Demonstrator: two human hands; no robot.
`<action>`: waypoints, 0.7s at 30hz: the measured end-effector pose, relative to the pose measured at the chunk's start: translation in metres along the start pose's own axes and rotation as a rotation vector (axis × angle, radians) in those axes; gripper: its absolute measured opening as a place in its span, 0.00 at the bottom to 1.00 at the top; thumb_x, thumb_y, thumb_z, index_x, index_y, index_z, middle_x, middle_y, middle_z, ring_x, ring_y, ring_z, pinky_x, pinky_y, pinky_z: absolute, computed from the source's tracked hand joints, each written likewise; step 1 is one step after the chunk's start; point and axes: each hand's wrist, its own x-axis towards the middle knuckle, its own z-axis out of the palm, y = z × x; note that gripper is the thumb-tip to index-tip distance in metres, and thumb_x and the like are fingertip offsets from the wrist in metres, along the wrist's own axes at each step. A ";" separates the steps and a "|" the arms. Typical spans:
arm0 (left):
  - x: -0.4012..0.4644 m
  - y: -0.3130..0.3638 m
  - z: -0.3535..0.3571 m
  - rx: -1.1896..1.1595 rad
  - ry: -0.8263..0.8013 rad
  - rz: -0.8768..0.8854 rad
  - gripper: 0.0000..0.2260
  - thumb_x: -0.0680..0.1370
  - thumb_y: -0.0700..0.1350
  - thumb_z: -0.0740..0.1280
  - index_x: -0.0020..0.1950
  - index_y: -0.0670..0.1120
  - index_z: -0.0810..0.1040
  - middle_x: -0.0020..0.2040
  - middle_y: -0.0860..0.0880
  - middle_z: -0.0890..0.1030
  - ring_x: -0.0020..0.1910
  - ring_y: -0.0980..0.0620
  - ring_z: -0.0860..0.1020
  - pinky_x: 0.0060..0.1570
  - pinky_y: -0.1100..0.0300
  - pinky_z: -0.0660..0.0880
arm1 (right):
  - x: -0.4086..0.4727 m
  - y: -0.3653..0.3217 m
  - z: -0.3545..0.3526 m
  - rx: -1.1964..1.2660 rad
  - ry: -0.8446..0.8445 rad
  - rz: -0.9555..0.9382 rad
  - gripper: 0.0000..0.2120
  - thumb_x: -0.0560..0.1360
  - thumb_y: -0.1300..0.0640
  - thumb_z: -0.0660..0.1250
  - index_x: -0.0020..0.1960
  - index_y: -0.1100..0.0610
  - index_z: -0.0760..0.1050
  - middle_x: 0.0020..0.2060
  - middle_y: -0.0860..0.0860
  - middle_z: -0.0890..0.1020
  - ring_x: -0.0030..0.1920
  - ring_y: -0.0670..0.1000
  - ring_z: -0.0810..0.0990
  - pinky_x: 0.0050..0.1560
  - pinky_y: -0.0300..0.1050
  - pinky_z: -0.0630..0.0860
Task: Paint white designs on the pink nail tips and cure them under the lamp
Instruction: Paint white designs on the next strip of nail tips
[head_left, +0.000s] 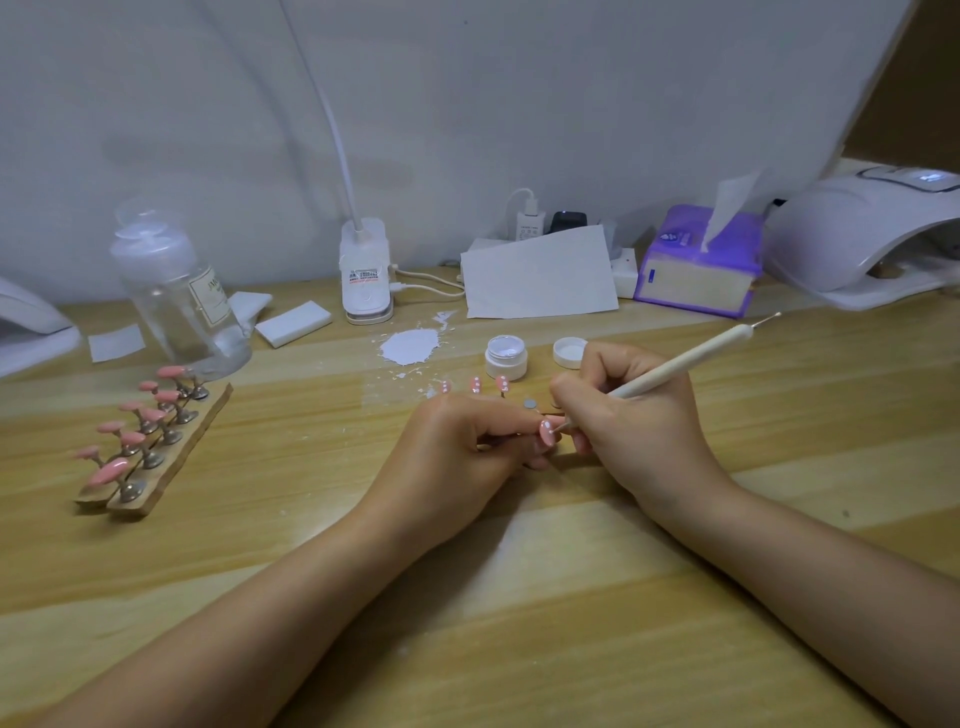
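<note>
Here we are mid-dotting: the left hand (457, 447) pinches a small pink oval nail tip (547, 432) at its fingertips, held just above the pale wooden table (519, 623), and the right hand (639, 415) grips a slim cream-handled dotting tool (680, 364) like a pencil, its lower point resting right on the tip's face. White dots already show on that pink surface. The tip sits at the very end of the left fingers, pointing toward the right hand, so the painted face is open to the tool while the stem below stays hidden in the grip. To do this well, I'd say keep both hands braced low on the table, touch down lightly, lift straight up so each dot stays round, and reload from the small open white jar of paint (506, 356) just behind, its round white lid (569, 352) lying beside it. Three more pink tips with white marks (475, 385) stand in a row just beyond the hands. Off to the left, a wooden holder strip of plain pink tips on metal stands (150, 441) waits, well apart. The white dome curing lamp (872, 234) sits far right at the back, so curing looks to be some way off yet.
</note>
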 end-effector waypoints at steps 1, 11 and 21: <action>0.000 0.000 0.000 -0.002 0.001 -0.004 0.07 0.73 0.33 0.68 0.43 0.43 0.84 0.32 0.56 0.80 0.32 0.70 0.74 0.37 0.72 0.71 | 0.000 0.000 0.000 0.002 -0.003 0.004 0.18 0.67 0.70 0.63 0.23 0.59 0.60 0.14 0.45 0.66 0.18 0.42 0.64 0.21 0.31 0.64; 0.000 0.001 0.000 -0.010 -0.008 -0.008 0.07 0.73 0.34 0.68 0.43 0.44 0.84 0.32 0.59 0.79 0.31 0.70 0.74 0.37 0.73 0.70 | 0.000 0.000 0.000 -0.006 -0.007 0.016 0.18 0.66 0.71 0.63 0.23 0.59 0.60 0.14 0.45 0.66 0.17 0.42 0.65 0.21 0.32 0.63; 0.000 0.000 0.000 -0.022 -0.002 -0.017 0.06 0.73 0.36 0.69 0.43 0.45 0.84 0.32 0.58 0.80 0.32 0.69 0.75 0.37 0.71 0.72 | 0.000 -0.001 0.000 0.006 -0.025 0.017 0.18 0.67 0.72 0.62 0.24 0.60 0.60 0.14 0.45 0.67 0.17 0.41 0.66 0.21 0.31 0.63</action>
